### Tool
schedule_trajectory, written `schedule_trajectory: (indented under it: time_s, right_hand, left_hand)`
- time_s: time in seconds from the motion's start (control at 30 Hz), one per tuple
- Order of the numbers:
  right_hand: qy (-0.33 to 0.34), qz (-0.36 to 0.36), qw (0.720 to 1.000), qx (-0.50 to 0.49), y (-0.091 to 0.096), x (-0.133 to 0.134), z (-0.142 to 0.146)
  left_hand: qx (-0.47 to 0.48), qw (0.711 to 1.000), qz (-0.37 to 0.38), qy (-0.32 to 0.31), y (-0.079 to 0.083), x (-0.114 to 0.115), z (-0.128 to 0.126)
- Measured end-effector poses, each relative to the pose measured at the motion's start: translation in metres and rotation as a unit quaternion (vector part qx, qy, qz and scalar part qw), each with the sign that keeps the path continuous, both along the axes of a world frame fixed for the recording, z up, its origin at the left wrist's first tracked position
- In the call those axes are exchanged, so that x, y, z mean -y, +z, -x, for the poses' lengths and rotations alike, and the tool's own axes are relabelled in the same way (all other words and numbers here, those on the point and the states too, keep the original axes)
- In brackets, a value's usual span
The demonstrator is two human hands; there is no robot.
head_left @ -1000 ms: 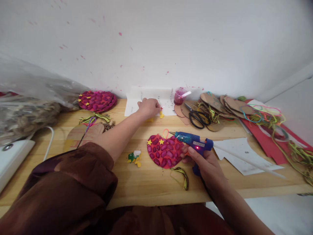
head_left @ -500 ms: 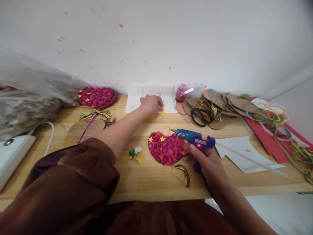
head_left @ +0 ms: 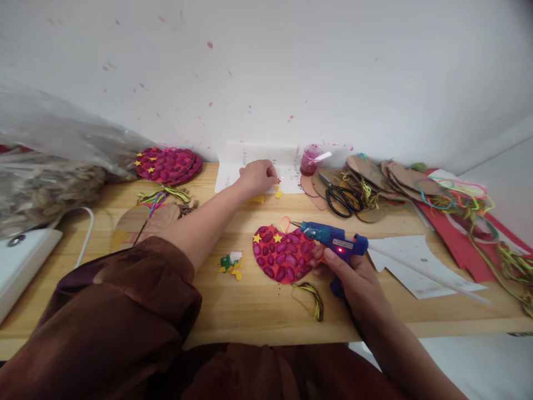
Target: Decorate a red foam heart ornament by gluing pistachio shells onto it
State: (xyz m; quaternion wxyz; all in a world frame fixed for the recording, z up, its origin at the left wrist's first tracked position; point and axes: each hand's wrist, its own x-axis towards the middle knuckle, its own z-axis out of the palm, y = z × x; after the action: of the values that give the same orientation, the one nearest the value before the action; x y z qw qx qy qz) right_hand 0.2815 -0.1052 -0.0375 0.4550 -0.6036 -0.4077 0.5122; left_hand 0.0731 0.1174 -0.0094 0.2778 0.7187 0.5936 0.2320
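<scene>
My right hand (head_left: pixel 350 278) grips a blue hot glue gun (head_left: pixel 328 236) whose small red light is lit. A long white glue stick (head_left: pixel 425 269) sticks out of its back. Just left of my right hand lies a red heart-shaped ornament (head_left: pixel 281 255), covered with purple-painted pebble-like pieces and carrying yellow stars, an orange loop at the top and a green-brown tassel (head_left: pixel 314 300) below. My left hand (head_left: pixel 258 176) reaches to the back of the table, fingertips pinched beside small yellow paper stars (head_left: pixel 278 193). Anything between those fingertips is too small to make out.
Black-handled scissors (head_left: pixel 341 197) and a cup of purple paint (head_left: pixel 311 161) stand behind. Cardboard shapes (head_left: pixel 406 180) and tangled cords lie right, finished ornaments (head_left: pixel 169 165) back left. Paper scraps (head_left: pixel 231 262) lie in front; a white power bank-like box (head_left: pixel 25 266) is at left.
The view has shifted slightly. My left hand's fingers have curled a little more beside the stars, and a small red star now shows at the fingertips. My right hand holds the glue gun still.
</scene>
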Motion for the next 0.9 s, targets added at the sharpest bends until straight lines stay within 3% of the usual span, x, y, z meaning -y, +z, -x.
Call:
schedule_trajectory:
  time_s: [0.2,0.3,0.47,0.67,0.9]
  right_hand:
    - [0.005,-0.012,1.000,0.001,-0.002,0.000,0.000]
    - [0.010,-0.020,1.000,0.001,-0.003,-0.001,-0.001]
    - [0.010,-0.013,1.000,-0.001,-0.004,-0.002,-0.001]
    - [0.001,-0.015,1.000,0.016,0.000,0.000,0.002]
    - [0.048,0.004,0.997,0.066,0.018,0.019,0.007]
  left_hand:
    - [0.129,0.991,0.023,0.009,-0.001,0.002,0.013]
    - [0.241,0.968,0.068,0.021,0.003,0.013,0.022]
    - [0.335,0.925,0.175,0.017,0.015,0.042,0.035]
    - [0.350,0.913,0.212,0.010,0.023,0.082,0.050]
    - [0.347,0.908,0.232,-0.039,0.017,0.118,0.067]
